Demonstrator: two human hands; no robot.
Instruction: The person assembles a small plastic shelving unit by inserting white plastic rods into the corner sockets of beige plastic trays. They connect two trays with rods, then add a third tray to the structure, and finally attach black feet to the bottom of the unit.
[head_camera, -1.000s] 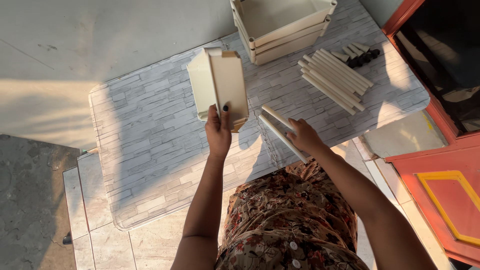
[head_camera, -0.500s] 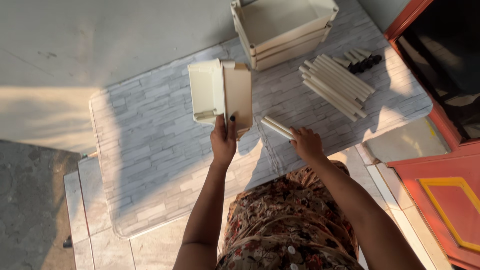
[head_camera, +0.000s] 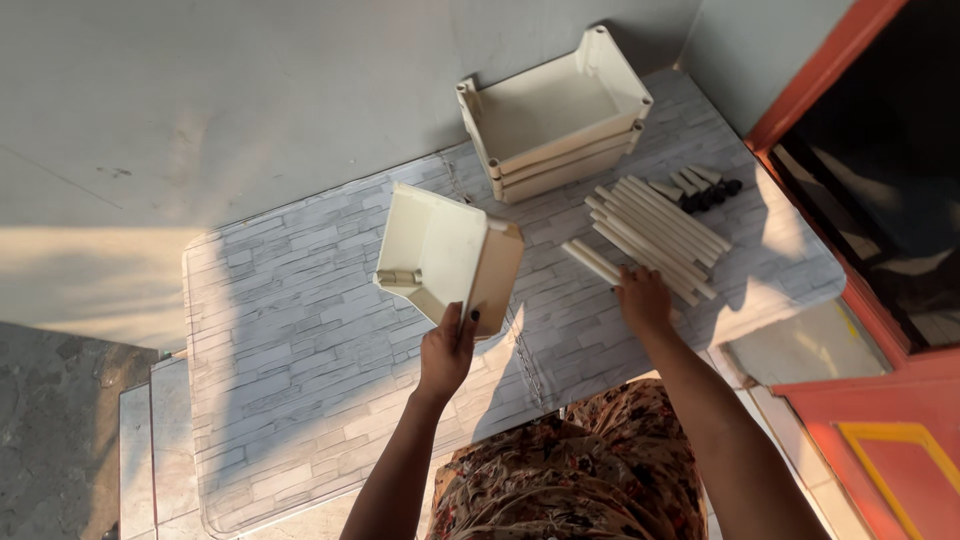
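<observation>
Holding a cream tray (head_camera: 445, 258), left hand (head_camera: 446, 350); right hand (head_camera: 643, 298) touches cream tubes (head_camera: 655, 233).

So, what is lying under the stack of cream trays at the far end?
The stack of trays rests on a grey brick-patterned mat. The top tray looks empty inside. What the lower trays hold cannot be seen, since the top one covers them.

Up against the grey wall (head_camera: 250, 90) sits a stack of cream open trays (head_camera: 555, 115) on the stone-patterned mat (head_camera: 300, 350). Short black-tipped pegs (head_camera: 705, 188) lie just beside the far rods. An orange-red door frame (head_camera: 820, 85) runs down the right edge.
</observation>
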